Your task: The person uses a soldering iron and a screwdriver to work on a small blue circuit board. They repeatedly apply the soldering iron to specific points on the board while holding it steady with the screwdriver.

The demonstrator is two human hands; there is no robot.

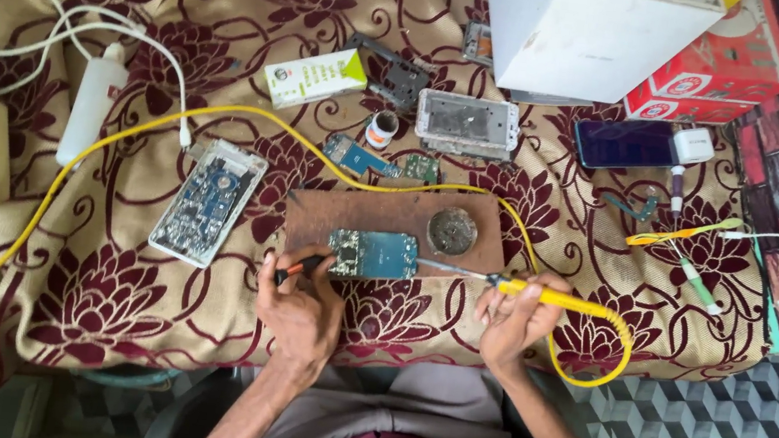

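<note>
Left hand [302, 305] pinches an orange-handled tool [301, 266] bracing the circuit board [373, 253] on its brown mat [310, 219]; right hand [514, 314] closed around the yellow soldering iron [548, 295], tip laid in flat.

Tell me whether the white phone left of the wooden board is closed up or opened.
Opened. The white phone lies with its back cover off, so its blue circuit board and metal shields show, on the patterned cloth left of the wooden board.

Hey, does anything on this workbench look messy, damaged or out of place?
Yes. An opened white device lies with its blue circuit board bare, loose board fragments sit scattered on the floral cloth, and the soldering iron's yellow cable trails across the whole work area.
</note>
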